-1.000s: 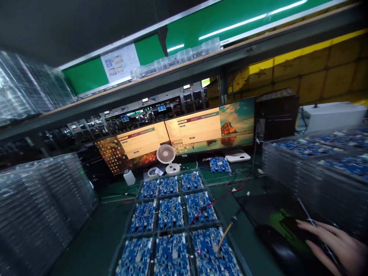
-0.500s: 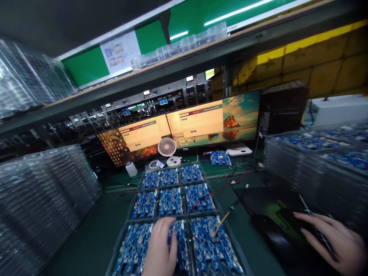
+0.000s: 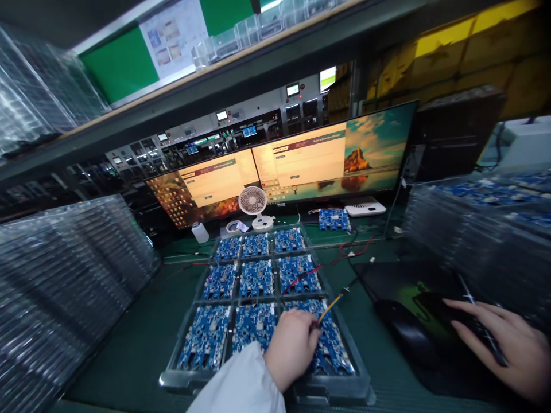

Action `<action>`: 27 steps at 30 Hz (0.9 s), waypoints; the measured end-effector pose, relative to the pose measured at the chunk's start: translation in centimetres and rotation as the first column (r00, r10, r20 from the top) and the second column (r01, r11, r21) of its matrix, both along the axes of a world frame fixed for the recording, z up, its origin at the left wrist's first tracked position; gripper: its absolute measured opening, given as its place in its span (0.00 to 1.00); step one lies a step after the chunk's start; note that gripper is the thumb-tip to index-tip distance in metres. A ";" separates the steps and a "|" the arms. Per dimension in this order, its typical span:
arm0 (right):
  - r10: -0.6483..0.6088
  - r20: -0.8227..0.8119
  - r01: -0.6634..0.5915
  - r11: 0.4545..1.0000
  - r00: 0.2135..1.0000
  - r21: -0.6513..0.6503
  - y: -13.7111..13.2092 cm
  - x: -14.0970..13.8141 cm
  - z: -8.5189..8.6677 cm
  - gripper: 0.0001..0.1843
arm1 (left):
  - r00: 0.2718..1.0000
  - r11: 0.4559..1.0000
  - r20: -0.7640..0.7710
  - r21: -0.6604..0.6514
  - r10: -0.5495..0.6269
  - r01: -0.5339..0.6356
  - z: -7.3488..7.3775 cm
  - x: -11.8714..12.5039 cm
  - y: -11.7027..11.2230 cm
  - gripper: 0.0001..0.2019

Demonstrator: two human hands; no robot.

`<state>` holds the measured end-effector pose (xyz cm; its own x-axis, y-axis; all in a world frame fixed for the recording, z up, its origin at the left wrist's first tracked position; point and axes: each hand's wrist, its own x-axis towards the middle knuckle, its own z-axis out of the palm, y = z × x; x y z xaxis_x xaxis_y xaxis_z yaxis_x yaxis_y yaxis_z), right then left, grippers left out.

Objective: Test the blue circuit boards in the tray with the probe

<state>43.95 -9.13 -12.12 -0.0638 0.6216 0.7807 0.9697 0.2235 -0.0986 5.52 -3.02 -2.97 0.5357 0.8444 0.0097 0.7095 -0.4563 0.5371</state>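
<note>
A clear tray [image 3: 181,378] with a three-by-three grid of blue circuit boards [image 3: 256,277] lies on the green bench in front of me. My left hand [image 3: 293,347], in a white sleeve, rests on the near-right board [image 3: 338,350], its fingertips pinched on the yellow cable [image 3: 330,304] that runs to that board. A red cable [image 3: 344,255] leads to the middle-right board. My right hand [image 3: 503,338] lies over a black computer mouse [image 3: 434,321] on a dark mouse pad [image 3: 400,281]; a thin dark rod crosses its fingers.
Two monitors [image 3: 206,186] [image 3: 327,158] stand behind the tray, with a small white fan [image 3: 252,202], a white bottle [image 3: 200,232], a loose blue board [image 3: 333,219] and a white box [image 3: 365,206]. Tall stacks of clear trays [image 3: 64,275] stand left; stacks holding blue boards [image 3: 482,229] stand right.
My left hand came into view over the near-middle board, then shifted right onto the near-right board and closed on the yellow cable. The view tilted down. My right hand stayed on the mouse.
</note>
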 end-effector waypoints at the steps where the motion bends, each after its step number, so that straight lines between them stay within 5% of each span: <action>1: 0.007 -0.001 -0.007 1.000 1.000 -0.006 0.0 0.0 0.1 0.20 | 0.999 1.000 -0.042 0.014 -0.009 0.009 -0.1 0.2 0.0 0.09; 7: 0.047 -0.018 -0.047 0.998 0.999 -0.029 0.1 0.0 0.1 0.19 | 0.980 0.998 -0.200 0.070 0.012 0.002 0.4 0.5 -0.1 0.11; 17: 0.048 -0.053 -0.050 0.998 0.997 -0.045 0.2 0.6 -1.0 0.20 | 0.996 0.999 -0.076 0.014 0.038 -0.037 0.3 0.5 0.2 0.10; 27: 0.000 -0.072 -0.007 0.995 0.997 -0.095 0.3 1.2 -2.0 0.22 | 0.988 0.999 -0.154 0.034 -0.023 0.029 -0.2 0.6 0.2 0.09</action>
